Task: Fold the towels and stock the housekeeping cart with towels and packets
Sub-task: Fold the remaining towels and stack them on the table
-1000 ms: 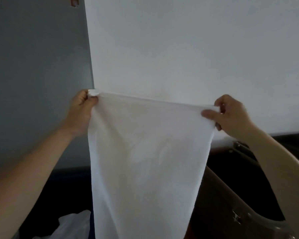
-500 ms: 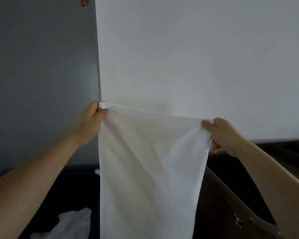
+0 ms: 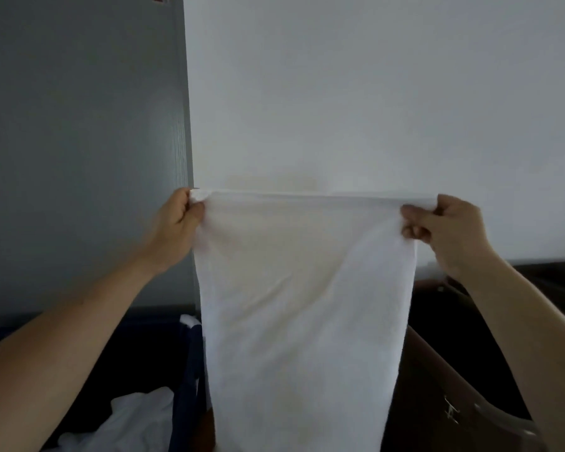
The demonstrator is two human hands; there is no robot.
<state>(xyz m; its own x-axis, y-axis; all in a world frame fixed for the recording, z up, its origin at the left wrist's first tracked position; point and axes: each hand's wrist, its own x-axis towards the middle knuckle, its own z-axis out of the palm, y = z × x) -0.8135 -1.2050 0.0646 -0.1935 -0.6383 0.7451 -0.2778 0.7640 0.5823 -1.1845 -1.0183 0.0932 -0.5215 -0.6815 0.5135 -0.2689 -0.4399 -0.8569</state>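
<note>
A white towel [image 3: 300, 305] hangs in front of me, stretched flat by its top edge and falling past the bottom of the view. My left hand [image 3: 177, 223] pinches its top left corner. My right hand [image 3: 447, 230] grips the top right corner with curled fingers. Both hands are raised at about the same height against the white wall. The towel hides whatever lies directly below it.
More white cloth [image 3: 124, 422] lies crumpled in a dark blue bin [image 3: 186, 370] at the lower left. A brown cart edge [image 3: 437, 380] with a metal fitting [image 3: 450, 411] runs along the lower right. A grey panel [image 3: 79, 141] meets the white wall [image 3: 372, 93] behind.
The top edge has gone from sloping down to the right to level. Both hands have shifted right in the view and now hold the towel taut.
</note>
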